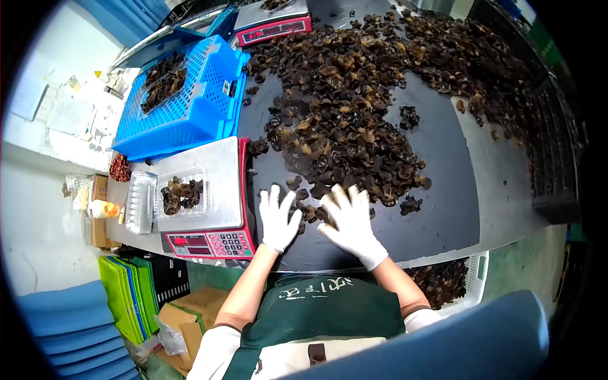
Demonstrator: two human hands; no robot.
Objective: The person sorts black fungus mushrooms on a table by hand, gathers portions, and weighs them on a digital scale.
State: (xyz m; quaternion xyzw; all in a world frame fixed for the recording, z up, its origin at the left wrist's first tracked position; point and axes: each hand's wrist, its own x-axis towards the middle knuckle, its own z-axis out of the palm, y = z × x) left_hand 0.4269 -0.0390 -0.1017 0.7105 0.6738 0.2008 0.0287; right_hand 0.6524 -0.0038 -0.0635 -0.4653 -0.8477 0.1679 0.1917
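Both hands wear white gloves. My left hand (278, 218) rests at the near edge of the dark mat (443, 158), fingers spread, beside a few loose dark fungus pieces. To its right, my right hand (349, 225) has its fingers apart, with the fingertips at the near end of a large pile of dried black fungus (335, 120). Left of my hands stands a red scale (218, 244) with a metal top, bearing a clear plastic tray (206, 212) that holds some fungus pieces (182, 195).
A blue basket (215, 107) with fungus stands behind the scale, and a second scale (275, 30) is farther back. Stacked clear trays (140, 202) lie at the left. Black crates (557, 158) line the right side. A white basket (476, 282) of fungus sits below the table edge.
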